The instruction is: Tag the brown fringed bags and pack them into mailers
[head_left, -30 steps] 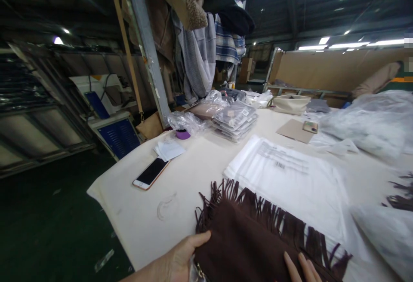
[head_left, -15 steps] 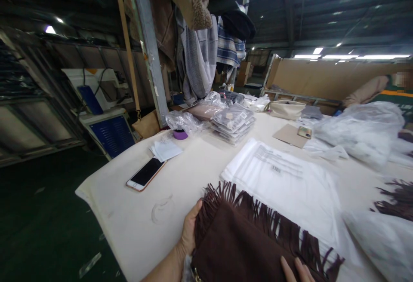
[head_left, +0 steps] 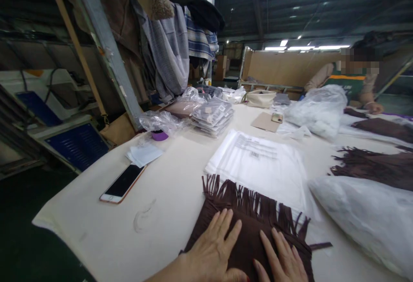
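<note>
A dark brown fringed bag (head_left: 247, 230) lies on the white-covered table in front of me, its fringe pointing away. My left hand (head_left: 209, 247) rests flat on its left half, fingers stretched out. On the right half, my right hand (head_left: 280, 254) presses down with its fingers spread. Just beyond the fringe is a stack of clear-white plastic bags (head_left: 258, 166) with printed lines and a barcode; some strands lie over its near edge. The bag's lower part is cut off by the frame.
A phone (head_left: 122, 183) lies left, under pale papers (head_left: 144, 154). Behind stand packed plastic parcels (head_left: 211, 116). A filled translucent bag (head_left: 364, 217) and more brown fringed pieces (head_left: 374, 166) lie right. Across the table a co-worker (head_left: 351, 75) stands. A metal post (head_left: 106, 50) rises at the back left.
My left hand has moved from the bag's left edge onto its top face. My right hand shows more fully, laid on the bag. The view has turned right, bringing the co-worker further in.
</note>
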### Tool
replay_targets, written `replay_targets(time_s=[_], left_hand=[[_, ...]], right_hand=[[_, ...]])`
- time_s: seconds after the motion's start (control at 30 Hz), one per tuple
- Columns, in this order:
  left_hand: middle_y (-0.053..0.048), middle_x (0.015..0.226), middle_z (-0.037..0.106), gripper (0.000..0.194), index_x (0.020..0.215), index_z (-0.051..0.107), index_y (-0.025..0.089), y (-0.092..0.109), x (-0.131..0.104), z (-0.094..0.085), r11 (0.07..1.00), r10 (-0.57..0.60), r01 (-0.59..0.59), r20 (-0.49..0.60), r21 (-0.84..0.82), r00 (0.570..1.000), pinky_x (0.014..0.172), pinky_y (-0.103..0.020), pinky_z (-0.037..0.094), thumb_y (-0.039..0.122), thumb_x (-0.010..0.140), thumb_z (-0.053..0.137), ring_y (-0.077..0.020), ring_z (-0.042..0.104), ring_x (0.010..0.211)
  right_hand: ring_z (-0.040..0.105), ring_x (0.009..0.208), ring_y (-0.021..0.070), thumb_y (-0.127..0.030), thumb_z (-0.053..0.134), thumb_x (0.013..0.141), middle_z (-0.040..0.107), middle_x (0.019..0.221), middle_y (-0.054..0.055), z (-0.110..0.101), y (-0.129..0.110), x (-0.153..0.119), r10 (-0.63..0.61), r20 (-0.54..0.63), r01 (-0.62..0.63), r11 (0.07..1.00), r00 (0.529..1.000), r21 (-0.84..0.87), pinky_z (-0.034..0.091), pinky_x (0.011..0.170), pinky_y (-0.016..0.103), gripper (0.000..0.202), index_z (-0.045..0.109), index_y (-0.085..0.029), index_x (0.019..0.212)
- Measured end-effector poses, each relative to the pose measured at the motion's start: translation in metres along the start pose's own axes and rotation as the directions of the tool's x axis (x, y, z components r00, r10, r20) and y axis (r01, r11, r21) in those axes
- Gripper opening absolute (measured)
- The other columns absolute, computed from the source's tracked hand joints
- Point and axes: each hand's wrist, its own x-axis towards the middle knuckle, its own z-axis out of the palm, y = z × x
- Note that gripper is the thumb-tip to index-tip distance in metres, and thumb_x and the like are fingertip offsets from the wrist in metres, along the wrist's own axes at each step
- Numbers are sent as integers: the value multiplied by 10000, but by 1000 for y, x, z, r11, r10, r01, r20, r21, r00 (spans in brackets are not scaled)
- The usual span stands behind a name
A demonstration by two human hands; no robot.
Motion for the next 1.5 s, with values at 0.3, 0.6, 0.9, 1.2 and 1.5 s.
replay_targets(time_s=[0.3, 0.6, 0.9, 1.2, 1.5], left_hand=[[-84, 1388, 445, 481, 1306, 459, 244, -15, -17, -23, 933, 124, -275, -510, -233, 851, 1102, -438, 277, 493, 904, 374, -266, 368, 1300], [-147, 980, 693, 528, 911, 647, 111, -89, -2, -66, 124, -466, 326, 236, -937, 853, 842, -332, 506, 507, 583, 770, -270, 645, 940], [-102, 1048, 687, 436, 1030, 662, 86, -88, 51, -67, -267, 60, 492, 495, -829, 867, 1038, -362, 362, 411, 740, 684, -254, 594, 1062], [-106, 947, 697, 604, 931, 683, 104, -91, 120, -55, 102, 340, 500, 502, -860, 795, 1004, -424, 373, 616, 611, 696, -329, 548, 1092], [-40, 826, 709, 663, 1029, 675, 180, -48, 115, -77, 267, 348, 409, 483, -873, 804, 846, -384, 494, 591, 518, 765, -299, 654, 850]], right_hand=[[383, 1296, 249, -436, 482, 861, 399, 1434, 36, -67, 35, 3, 511, 405, -630, 413, 758, 658, 383, 1044, 397, 468, 472, -298, 1309], [679, 884, 250, -400, 694, 722, 722, 919, 135, -64, 91, -1, 195, 969, -538, -806, 151, 246, 516, 840, 343, 329, 659, -114, 879], [591, 1090, 208, -284, 556, 839, 709, 1019, 105, -25, 97, 43, -334, 765, -350, -924, 551, -152, 306, 1066, 360, 291, 669, -110, 1043], [608, 1060, 197, -340, 613, 780, 716, 969, 114, 10, 98, 70, -519, 692, -514, -823, 502, -244, 263, 1084, 330, 370, 659, -82, 1041], [642, 967, 287, -519, 727, 569, 730, 869, 70, -11, 114, 97, -354, 797, -869, -279, 489, 409, 506, 817, 349, 577, 684, -168, 1025]])
